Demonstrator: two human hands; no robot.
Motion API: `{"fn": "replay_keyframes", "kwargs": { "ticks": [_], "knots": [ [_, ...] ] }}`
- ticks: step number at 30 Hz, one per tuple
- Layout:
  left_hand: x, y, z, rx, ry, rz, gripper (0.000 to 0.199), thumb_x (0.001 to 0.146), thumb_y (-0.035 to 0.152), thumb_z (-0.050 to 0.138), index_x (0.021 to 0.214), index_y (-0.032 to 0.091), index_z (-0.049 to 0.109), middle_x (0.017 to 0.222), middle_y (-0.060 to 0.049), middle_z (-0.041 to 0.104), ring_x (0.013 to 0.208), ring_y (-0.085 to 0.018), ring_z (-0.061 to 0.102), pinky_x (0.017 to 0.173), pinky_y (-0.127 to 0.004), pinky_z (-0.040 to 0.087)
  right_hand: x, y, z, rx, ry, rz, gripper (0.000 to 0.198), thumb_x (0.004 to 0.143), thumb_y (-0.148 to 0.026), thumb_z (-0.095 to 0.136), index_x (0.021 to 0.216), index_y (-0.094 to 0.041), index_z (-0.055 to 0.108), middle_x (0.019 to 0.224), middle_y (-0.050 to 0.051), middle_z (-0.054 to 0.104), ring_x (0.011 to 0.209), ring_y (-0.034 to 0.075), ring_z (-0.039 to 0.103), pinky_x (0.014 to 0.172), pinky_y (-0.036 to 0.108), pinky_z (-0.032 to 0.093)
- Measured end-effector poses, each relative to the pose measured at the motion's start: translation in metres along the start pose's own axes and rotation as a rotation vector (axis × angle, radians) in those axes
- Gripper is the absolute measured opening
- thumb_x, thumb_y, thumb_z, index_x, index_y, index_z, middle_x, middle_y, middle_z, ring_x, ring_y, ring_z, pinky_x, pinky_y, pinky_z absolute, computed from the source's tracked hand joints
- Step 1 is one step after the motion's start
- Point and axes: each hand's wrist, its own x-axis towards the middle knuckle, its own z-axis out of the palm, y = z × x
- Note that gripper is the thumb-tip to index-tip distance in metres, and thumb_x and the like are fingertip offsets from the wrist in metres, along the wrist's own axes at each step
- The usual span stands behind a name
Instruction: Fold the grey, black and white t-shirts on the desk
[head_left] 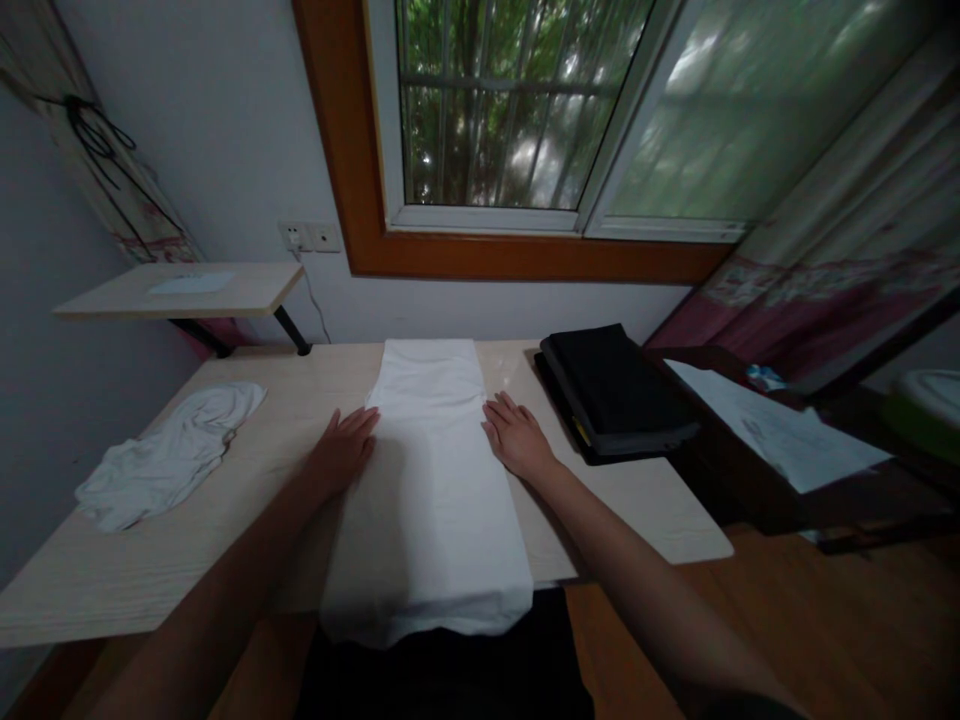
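Note:
A long white cloth (pixel 442 500), possibly a folded garment, lies lengthwise on the pale wooden table (pixel 285 380). Its near end hangs over the front edge. My left hand (pixel 343 447) rests flat at the cloth's left edge, fingers stretched out. On the opposite edge lies my right hand (pixel 516 435), also flat, its fingertips touching the fabric. Small creases run across the cloth between and beyond the hands. Neither hand grips anything.
To the left lies a crumpled white cloth (pixel 172 455), near a small raised shelf (pixel 255 290). Black folders (pixel 619 385) are stacked right of the long cloth. Farther right, papers (pixel 772 425) lie on a dark surface. A window (pixel 517 110) is behind the table.

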Motion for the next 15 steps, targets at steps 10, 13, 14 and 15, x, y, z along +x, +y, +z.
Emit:
{"fn": "replay_keyframes", "kwargs": {
  "ticks": [10,13,14,15],
  "knots": [
    [0.057,-0.013,0.013,0.035,0.005,-0.044,0.057,0.099,0.027,0.030,0.151,0.011,0.049,0.158,-0.015,0.047,0.148,-0.026,0.042,0.128,-0.052,0.021,0.058,0.008,0.002,-0.015,-0.055,0.103,0.048,0.109,-0.038,0.028,0.145,-0.019,0.054,0.157,0.012,0.049,0.154,0.028,0.028,0.120,0.054,0.031],
    [0.071,-0.017,0.014,0.041,0.020,-0.059,0.057,0.099,0.024,0.031,0.151,0.008,0.049,0.158,-0.016,0.047,0.148,-0.025,0.042,0.128,-0.049,0.020,0.073,0.005,0.003,0.001,-0.079,0.145,0.048,0.109,-0.038,0.027,0.142,-0.019,0.055,0.156,0.013,0.049,0.153,0.029,0.028,0.118,0.056,0.034],
    [0.075,-0.018,0.015,0.045,0.025,-0.063,0.057,0.099,0.024,0.031,0.150,0.008,0.049,0.158,-0.017,0.048,0.148,-0.025,0.042,0.129,-0.049,0.020,0.077,0.003,0.004,0.007,-0.081,0.162,0.047,0.109,-0.038,0.027,0.141,-0.019,0.055,0.156,0.013,0.049,0.153,0.030,0.029,0.117,0.056,0.034],
    [0.079,-0.020,0.015,0.049,0.026,-0.066,0.056,0.099,0.023,0.031,0.149,0.007,0.050,0.157,-0.017,0.048,0.147,-0.025,0.043,0.128,-0.049,0.019,0.080,0.002,0.005,0.013,-0.078,0.178,0.047,0.109,-0.038,0.027,0.141,-0.018,0.055,0.156,0.013,0.049,0.153,0.030,0.029,0.117,0.056,0.035]
  ]
}}
